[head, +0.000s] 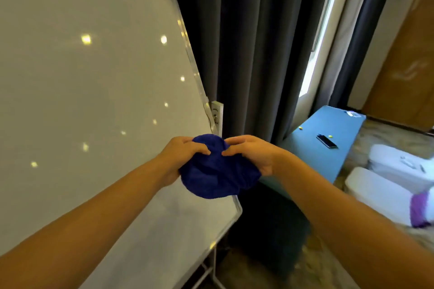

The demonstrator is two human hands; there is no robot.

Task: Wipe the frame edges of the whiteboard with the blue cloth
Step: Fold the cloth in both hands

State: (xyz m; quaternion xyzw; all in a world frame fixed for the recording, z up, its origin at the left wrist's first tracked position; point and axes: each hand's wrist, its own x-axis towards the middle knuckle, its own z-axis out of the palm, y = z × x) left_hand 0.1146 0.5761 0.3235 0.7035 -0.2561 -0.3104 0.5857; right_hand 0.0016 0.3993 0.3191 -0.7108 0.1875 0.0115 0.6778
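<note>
A large whiteboard [94,91] fills the left half of the head view, its silver right frame edge [187,47] running down to a rounded lower corner [237,206]. A bunched dark blue cloth [216,171] hangs in front of that right edge, low on the board. My left hand [180,157] grips the cloth's left side and my right hand [253,152] grips its right side, fingertips nearly meeting over the top. The cloth hides the part of the frame behind it.
Dark grey curtains [253,42] hang right behind the board, with a white power strip [217,115] by the frame. A blue table [328,138] with a phone [326,141] stands to the right. White boxes [387,183] lie on the floor. The board's stand legs [211,270] reach down.
</note>
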